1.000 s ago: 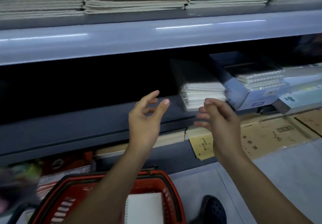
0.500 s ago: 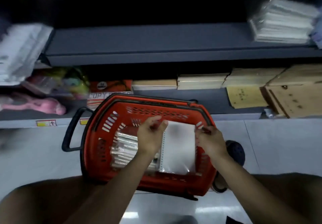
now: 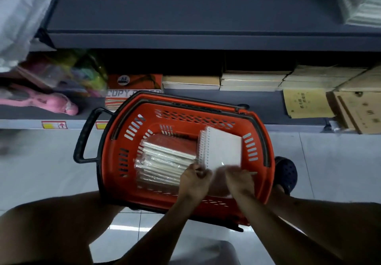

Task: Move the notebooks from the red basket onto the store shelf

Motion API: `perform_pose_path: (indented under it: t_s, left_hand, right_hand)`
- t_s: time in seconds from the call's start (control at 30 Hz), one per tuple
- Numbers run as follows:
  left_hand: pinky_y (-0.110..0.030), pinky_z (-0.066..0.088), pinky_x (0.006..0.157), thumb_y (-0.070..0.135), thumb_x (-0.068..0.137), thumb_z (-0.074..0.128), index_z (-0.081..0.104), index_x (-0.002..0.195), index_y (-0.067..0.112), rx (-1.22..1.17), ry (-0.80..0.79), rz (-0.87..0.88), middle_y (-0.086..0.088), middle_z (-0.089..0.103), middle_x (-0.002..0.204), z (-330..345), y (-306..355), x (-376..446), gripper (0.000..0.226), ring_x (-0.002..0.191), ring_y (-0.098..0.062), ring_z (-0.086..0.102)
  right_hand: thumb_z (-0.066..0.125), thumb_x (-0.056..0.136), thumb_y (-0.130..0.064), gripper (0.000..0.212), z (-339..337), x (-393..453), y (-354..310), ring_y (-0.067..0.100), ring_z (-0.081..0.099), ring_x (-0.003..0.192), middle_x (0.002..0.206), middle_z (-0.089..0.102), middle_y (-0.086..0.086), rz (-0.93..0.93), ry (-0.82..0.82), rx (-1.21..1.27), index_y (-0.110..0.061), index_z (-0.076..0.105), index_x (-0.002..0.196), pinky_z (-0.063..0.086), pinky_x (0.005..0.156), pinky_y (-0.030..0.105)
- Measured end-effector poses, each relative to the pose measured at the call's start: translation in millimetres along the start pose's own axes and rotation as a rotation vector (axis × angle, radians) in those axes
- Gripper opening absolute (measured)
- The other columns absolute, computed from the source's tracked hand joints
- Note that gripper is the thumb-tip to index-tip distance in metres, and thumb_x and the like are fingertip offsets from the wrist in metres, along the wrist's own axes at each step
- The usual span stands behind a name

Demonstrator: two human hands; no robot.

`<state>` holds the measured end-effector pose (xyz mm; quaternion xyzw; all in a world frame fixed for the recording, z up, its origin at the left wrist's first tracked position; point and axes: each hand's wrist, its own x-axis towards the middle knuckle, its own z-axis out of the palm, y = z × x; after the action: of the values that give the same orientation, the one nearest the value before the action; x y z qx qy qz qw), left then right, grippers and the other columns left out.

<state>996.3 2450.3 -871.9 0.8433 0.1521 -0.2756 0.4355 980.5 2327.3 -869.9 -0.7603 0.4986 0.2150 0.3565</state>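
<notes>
Both hands gripped the near edge of a spiral notebook (image 3: 223, 151), tilted up at the basket's (image 3: 261, 184) three-o'clock side: left hand (image 3: 193, 179) at its spine corner, right hand (image 3: 239, 177) blurred beside it, fingers curled on the cover. More notebooks (image 3: 162, 165) lay at nine o'clock. The pick-up step was underway; next, seemingly, came lifting it to the shelf (image 3: 185, 21) at twelve.

A stationery shop: price-tagged shelf (image 3: 156, 35) of paper goods, red shopping basket (image 3: 185, 107) on tiled floor (image 3: 329, 161).
</notes>
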Motion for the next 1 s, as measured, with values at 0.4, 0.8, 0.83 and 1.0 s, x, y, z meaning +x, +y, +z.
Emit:
perform_pose_path:
  t_s: [0.4, 0.8, 0.83, 1.0]
  left_hand:
    - [-0.034, 0.041, 0.076, 0.022, 0.083, 0.077, 0.061, 0.074, 0.015, -0.737, -0.173, 0.087, -0.014, 0.057, 0.083, -44, 76, -55, 0.02, 0.081, -0.023, 0.051]
    - [-0.05, 0.057, 0.093, 0.015, 0.102, 0.05, 0.063, 0.124, 0.013, -1.039, -0.601, 0.299, -0.011, 0.067, 0.129, -84, 156, -141, 0.026, 0.116, -0.029, 0.065]
    - [-0.052, 0.053, 0.099, 0.015, 0.104, 0.046, 0.056, 0.139, 0.016, -1.036, -0.644, 0.32, -0.01, 0.062, 0.139, -83, 162, -143, 0.036, 0.127, -0.031, 0.06]
    - [-0.055, 0.033, 0.118, 0.015, 0.106, 0.041, 0.046, 0.149, 0.024, -1.024, -0.819, 0.386, -0.01, 0.053, 0.15, -69, 192, -150, 0.044, 0.141, -0.034, 0.046]
  right_hand:
    - [0.077, 0.084, -0.031, 0.036, -80, -19, 2, 0.029, 0.07, 0.105, 0.11, 0.076, 0.011, 0.076, -0.366, 0.878, -0.009, 0.072, 0.112, 0.057, 0.091, 0.042]
    - [0.049, 0.102, -0.015, 0.041, -238, -108, -11, 0.02, 0.066, 0.118, 0.13, 0.069, -0.003, -0.648, -0.48, 1.047, -0.031, 0.059, 0.138, 0.058, 0.093, 0.038]
    - [0.05, 0.102, -0.015, 0.041, -244, -107, -10, 0.022, 0.065, 0.121, 0.131, 0.069, -0.002, -0.669, -0.451, 1.053, -0.03, 0.058, 0.14, 0.057, 0.094, 0.039]
    - [0.049, 0.102, -0.017, 0.04, -273, -108, -2, 0.023, 0.067, 0.118, 0.129, 0.07, -0.001, -0.705, -0.398, 1.134, -0.029, 0.057, 0.14, 0.059, 0.091, 0.041]
